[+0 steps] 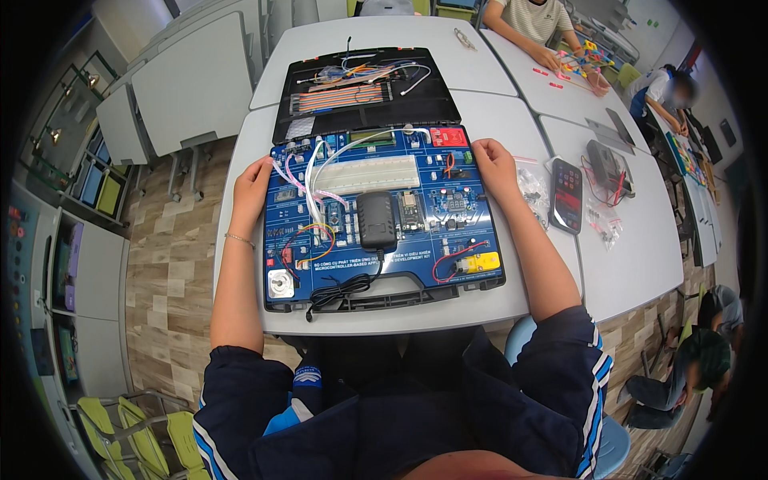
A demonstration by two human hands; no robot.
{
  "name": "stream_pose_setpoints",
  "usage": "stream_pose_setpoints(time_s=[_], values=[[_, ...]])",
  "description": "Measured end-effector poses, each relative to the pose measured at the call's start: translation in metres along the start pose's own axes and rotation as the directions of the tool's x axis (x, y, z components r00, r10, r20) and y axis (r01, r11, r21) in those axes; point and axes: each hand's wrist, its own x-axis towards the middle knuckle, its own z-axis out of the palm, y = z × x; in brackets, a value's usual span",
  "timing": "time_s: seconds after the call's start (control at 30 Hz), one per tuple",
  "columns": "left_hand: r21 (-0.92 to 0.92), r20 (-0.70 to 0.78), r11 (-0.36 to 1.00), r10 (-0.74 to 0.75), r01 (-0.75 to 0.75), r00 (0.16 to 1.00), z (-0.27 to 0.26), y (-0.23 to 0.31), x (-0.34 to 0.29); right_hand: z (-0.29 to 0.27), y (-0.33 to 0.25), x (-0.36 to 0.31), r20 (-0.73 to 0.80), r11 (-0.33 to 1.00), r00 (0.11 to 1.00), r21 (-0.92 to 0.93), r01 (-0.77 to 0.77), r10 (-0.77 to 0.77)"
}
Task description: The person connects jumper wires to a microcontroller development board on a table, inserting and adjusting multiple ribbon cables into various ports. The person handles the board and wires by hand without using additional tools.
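Note:
An opened black electronics kit case (400, 298) lies on the white table in front of me, holding a blue circuit board (416, 254). My left hand (253, 189) grips its left side near the hinge, and my right hand (498, 170) holds the opposite side, fingers curled at the edge. On the board sit a white breadboard (372, 173), a black power adapter (377, 220) with a bundled cable (340, 290), a yellow gear motor (478, 262) and a silver motor (281, 283). White and purple wires arch over it. In the raised lid (428, 108) are orange jumper wires (340, 98).
Right of the case lie a smartphone (566, 196), a grey multimeter (608, 166) with red leads and small plastic bags of parts (604, 224). Across the joined tables (480, 72), another person's hands (548, 60) handle colourful pieces. Folded tables (196, 84) stand at left, green chairs (144, 436) lower left.

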Motion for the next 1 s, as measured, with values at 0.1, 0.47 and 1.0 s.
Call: stream_pose_setpoints(time_s=[0.1,0.47,1.0], values=[[-0.004,0.002,1.0,0.003,-0.003,1.0,-0.001,-0.003,0.001,0.001,0.0,0.0,0.002,1.0,1.0,0.007,-0.005,0.005],[-0.008,0.005,1.0,0.007,-0.007,1.0,-0.001,-0.004,0.002,0.0,-0.001,0.0,0.021,1.0,1.0,-0.001,-0.014,0.014],[-0.015,0.007,1.0,-0.014,0.014,1.0,0.0,-0.001,0.001,-0.002,-0.003,-0.001,0.052,0.999,0.998,-0.03,-0.04,0.041]])
